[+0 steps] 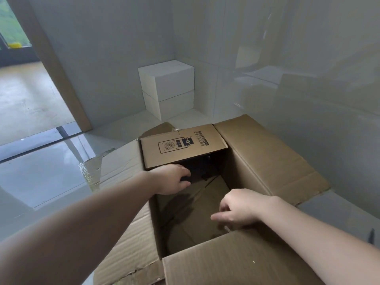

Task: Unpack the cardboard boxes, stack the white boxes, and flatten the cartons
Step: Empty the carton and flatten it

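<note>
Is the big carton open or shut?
Open: the carton has all four flaps spread outward, and its bare bottom shows inside.

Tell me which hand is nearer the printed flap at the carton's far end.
Left. The left hand is just below the printed flap, at its lower edge over the dark opening. The right hand is farther toward the camera, over the carton's interior near the near flap.

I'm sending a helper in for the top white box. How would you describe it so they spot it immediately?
Look to the far corner where the two pale walls meet. Two white boxes stand stacked there on the floor, beyond the big open brown carton. The top white box is the upper one, with a plain closed lid, sitting squarely on the lower white box, which alone touches the floor.
</note>
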